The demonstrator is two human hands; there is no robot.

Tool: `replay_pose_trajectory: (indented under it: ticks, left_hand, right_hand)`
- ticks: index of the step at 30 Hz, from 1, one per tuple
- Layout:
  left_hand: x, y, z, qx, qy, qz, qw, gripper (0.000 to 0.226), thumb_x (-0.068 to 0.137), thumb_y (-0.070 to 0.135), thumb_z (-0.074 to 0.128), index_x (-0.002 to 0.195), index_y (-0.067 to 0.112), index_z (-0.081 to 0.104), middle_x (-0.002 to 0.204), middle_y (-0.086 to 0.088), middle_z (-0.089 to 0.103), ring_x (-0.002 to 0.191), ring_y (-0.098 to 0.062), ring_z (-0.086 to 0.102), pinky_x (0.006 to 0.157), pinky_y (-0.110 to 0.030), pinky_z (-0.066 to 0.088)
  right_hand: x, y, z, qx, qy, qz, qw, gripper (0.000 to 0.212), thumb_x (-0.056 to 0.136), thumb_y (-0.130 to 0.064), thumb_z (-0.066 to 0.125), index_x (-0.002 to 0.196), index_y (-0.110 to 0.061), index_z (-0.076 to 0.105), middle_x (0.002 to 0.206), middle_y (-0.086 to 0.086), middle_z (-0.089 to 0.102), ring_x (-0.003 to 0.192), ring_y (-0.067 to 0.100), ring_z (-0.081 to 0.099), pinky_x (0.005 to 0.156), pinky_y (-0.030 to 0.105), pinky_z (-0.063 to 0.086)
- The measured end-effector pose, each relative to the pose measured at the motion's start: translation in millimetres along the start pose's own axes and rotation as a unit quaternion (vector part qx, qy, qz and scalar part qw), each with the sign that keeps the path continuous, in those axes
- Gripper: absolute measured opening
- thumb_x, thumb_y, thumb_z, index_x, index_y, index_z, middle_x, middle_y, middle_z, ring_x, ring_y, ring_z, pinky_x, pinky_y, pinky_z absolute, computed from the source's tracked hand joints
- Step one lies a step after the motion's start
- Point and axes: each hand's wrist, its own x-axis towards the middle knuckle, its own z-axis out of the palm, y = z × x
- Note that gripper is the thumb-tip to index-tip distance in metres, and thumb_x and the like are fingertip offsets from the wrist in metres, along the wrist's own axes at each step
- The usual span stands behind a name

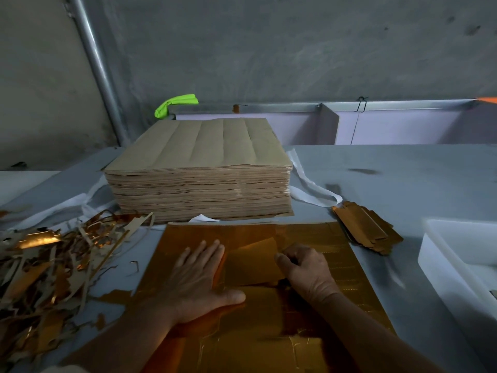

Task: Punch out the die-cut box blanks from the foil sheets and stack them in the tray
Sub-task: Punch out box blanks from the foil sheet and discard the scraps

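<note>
1. Foil scrap is heaped at nine o'clock of the foil sheet.
2. The sheet is pressed down by the left hand, its fingers straight and spread.
3. A partly lifted blank is pinched at its edge by the curled right hand.
4. Punched blanks are piled at one o'clock, and the tray is set at three.

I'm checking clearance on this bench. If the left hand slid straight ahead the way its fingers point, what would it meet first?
Probably the tall stack of brown sheets, just beyond the foil sheet's far edge; the left hand lies flat on that sheet.
</note>
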Motion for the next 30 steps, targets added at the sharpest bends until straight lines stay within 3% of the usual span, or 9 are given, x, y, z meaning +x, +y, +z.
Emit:
replay_pose_trajectory:
  ticks: [5,10,16,22,25,30]
  left_hand:
    - [0.6,0.0,-0.9,0.004,-0.004,-0.001,1.0,0.127,0.056,0.105,0.011,0.153,0.03,-0.023,0.159,0.011,-0.03,0.146,-0.01,-0.027,0.119,-0.038,-0.014]
    - [0.6,-0.6,0.4,0.013,-0.002,-0.001,1.0,0.126,0.056,0.105,0.008,0.153,0.03,-0.022,0.159,0.012,-0.03,0.146,-0.01,-0.027,0.119,-0.039,-0.014]
    - [-0.6,0.0,0.6,0.019,0.005,0.001,1.0,0.126,0.056,0.105,0.006,0.152,0.03,-0.023,0.159,0.011,-0.031,0.146,-0.01,-0.027,0.119,-0.038,-0.014]
    - [-2.2,1.7,-2.9,0.013,0.0,-0.003,1.0,0.124,0.057,0.104,0.009,0.153,0.03,-0.023,0.159,0.012,-0.031,0.146,-0.01,-0.028,0.119,-0.038,-0.013]
    - [-3.7,3.9,-5.0,0.014,-0.013,-0.006,1.0,0.122,0.06,0.102,0.012,0.153,0.03,-0.023,0.159,0.011,-0.03,0.146,-0.01,-0.027,0.119,-0.038,-0.013]
    - [-5.6,2.1,-8.6,0.0,-0.022,-0.007,1.0,0.129,0.052,0.106,0.005,0.152,0.03,-0.024,0.159,0.013,-0.029,0.146,-0.008,-0.025,0.119,-0.036,-0.012]
  right_hand:
    - [2.6,2.7,0.1,0.025,0.016,0.011,0.999,0.028,0.098,-0.031,0.054,0.071,-0.022,0.054,0.074,0.0,0.057,0.066,0.015,0.056,0.06,0.032,0.05]
    - [3.0,4.4,0.1,0.093,0.015,0.027,0.995,0.027,0.098,-0.029,0.054,0.074,-0.018,0.056,0.073,0.003,0.057,0.066,0.02,0.058,0.058,0.032,0.049]
    - [1.8,5.1,0.2,0.137,0.042,0.023,0.989,0.028,0.098,-0.032,0.055,0.079,-0.01,0.058,0.08,0.013,0.061,0.077,0.038,0.064,0.069,0.048,0.055]
    - [3.0,7.1,-1.3,0.174,0.089,0.018,0.981,0.028,0.098,-0.024,0.054,0.076,-0.007,0.056,0.074,0.012,0.056,0.077,0.04,0.059,0.072,0.055,0.052]
    - [4.3,7.6,-2.8,0.18,0.086,0.025,0.98,0.026,0.097,-0.024,0.055,0.077,-0.009,0.058,0.078,0.011,0.057,0.077,0.035,0.059,0.074,0.054,0.053]
    - [9.6,-1.1,-8.2,0.102,0.035,0.039,0.993,0.019,0.098,-0.034,0.055,0.081,-0.027,0.06,0.095,0.0,0.059,0.086,0.014,0.058,0.08,0.035,0.053]
